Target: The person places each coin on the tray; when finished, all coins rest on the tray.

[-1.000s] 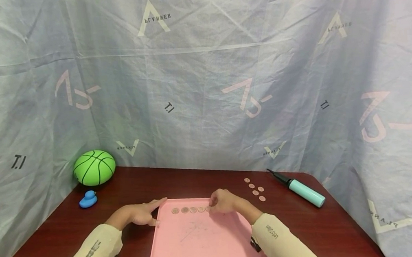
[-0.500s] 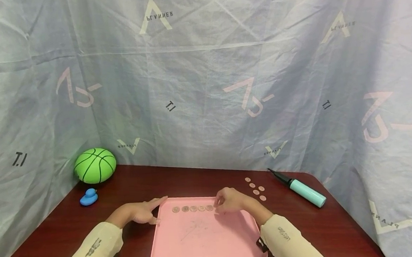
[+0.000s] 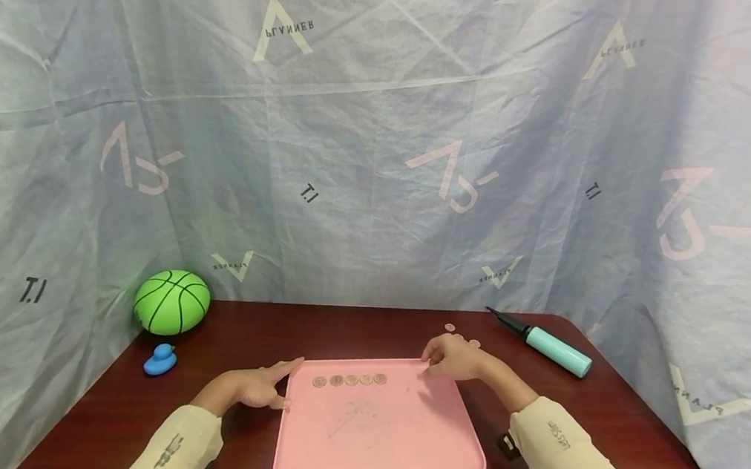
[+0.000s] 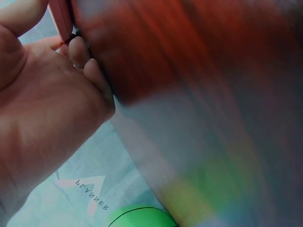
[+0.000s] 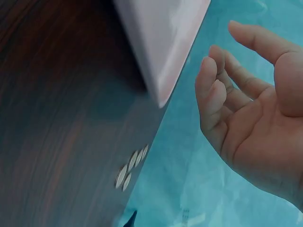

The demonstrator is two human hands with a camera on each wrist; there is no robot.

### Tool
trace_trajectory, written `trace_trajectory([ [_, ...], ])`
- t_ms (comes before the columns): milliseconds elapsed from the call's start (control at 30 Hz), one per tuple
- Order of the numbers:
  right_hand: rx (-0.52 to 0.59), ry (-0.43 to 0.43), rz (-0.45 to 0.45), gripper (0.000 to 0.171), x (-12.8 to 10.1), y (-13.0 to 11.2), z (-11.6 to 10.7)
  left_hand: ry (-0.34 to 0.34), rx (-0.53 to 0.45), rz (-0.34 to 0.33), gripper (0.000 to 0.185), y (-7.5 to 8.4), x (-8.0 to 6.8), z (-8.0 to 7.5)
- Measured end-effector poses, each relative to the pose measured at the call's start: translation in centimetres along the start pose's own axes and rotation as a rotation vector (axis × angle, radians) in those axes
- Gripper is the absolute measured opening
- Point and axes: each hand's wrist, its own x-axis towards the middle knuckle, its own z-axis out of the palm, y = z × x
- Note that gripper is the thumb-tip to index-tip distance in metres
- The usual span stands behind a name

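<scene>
Coins [image 3: 350,380], 5 in a row, lie left of right-hand fingers [image 3: 430,351].

We see the dark red-brown wooden table [image 3: 331,335] from head height, looking forward and down, with the printed grey cloth backdrop [image 3: 368,153] filling the upper half; the left wrist view sits very close, blurred, beside the flat pink plastic tray [image 4: 60,18], which the head view shares [image 3: 374,443]; the right wrist view, equally near, catches that tray's corner [image 5: 165,52] and the small loose copper coins [image 5: 130,165].
</scene>
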Motion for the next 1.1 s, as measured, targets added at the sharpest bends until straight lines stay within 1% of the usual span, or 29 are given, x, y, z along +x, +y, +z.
trace_trajectory([
  [100,-0.016,0.031,-0.007,0.022,-0.7,1.2,-0.6,-0.008,0.005,-0.001,0.085,0.0,-0.1,0.0],
  [233,0.022,0.045,-0.010,0.020,-1.7,2.9,-1.5,0.000,0.003,-0.001,0.085,0.1,0.0,0.0],
  [300,0.019,0.058,0.011,0.020,-2.2,3.6,-2.0,0.007,0.004,-0.001,0.085,0.1,0.0,0.1],
  [500,-0.023,0.093,0.108,0.023,-3.2,6.0,-2.5,0.012,-0.009,-0.009,0.086,0.1,-0.2,0.0],
  [633,-0.016,0.103,0.151,0.019,-3.7,7.3,-2.6,0.009,-0.016,-0.016,0.086,0.1,-0.2,0.1],
  [867,0.049,0.097,0.221,0.017,-4.0,8.5,-2.8,0.008,-0.015,-0.016,0.086,0.3,-0.3,0.0],
  [1100,0.051,0.098,0.280,0.017,-3.7,9.0,-2.6,0.011,-0.010,-0.014,0.086,0.2,-0.3,0.0],
])
